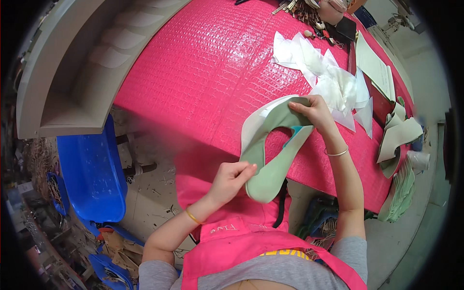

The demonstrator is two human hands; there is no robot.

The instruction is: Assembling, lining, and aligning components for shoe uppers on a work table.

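Note:
Between my two hands is a pale green shoe upper (271, 181), a curved loop with an opening in its middle. White lining shows along its far left side, and a small turquoise patch lies on the inner edge at the right. My left hand (232, 181) pinches the near left edge, thumb on top. At the far right end, my right hand (313, 113) grips the upper with its thumb over the green face. The piece is held tilted over the near edge of the pink-covered table (208, 82).
White sheet-like pieces (333, 82) lie in a loose pile beyond my right hand. Green and cream cut pieces (398, 191) hang over the table's right edge, near an open notebook (374, 67). A grey shelf unit (63, 67) stands at left, above a blue plastic seat (94, 179).

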